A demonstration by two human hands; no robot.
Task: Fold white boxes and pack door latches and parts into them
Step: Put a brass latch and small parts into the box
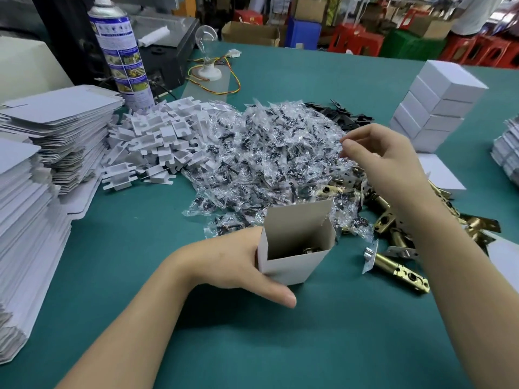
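My left hand (241,265) grips an open white box (295,265) that stands upright on the green table, its top flap raised. A brass latch part shows inside the box. My right hand (376,155) hovers over the heap of clear plastic screw packets (275,153), thumb and forefinger pinched together at the edge of one packet. Brass door latches (398,270) lie loose to the right of the box. A pile of white folded card inserts (157,141) sits left of the packets, and black plates (348,113) lie behind them.
Tall stacks of flat box blanks (42,153) fill the left edge. Folded white boxes (438,108) are stacked at the back right, more blanks (508,155) at the far right. A spray can (120,51) and a bulb on a wired base (207,51) stand behind.
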